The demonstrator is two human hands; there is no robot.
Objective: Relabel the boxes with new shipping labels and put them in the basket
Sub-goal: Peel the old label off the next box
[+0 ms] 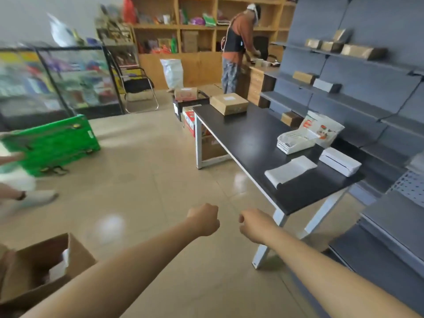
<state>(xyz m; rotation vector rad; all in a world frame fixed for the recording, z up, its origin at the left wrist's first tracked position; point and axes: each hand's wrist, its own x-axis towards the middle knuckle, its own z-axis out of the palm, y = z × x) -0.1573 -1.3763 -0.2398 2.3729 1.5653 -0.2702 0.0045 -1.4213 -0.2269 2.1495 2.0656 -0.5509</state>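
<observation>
- Left hand [204, 220] and right hand [254, 224] are curled into loose fists, holding nothing, out over the floor and short of the surface [247, 134].
- On the near end, a white stack [290, 171], probably the labels, looks untouched.
- The cardboard box [229, 103] sits at the far end; relabelling seems not yet begun.
- The green basket [52, 143] stands on the floor well left.
</observation>
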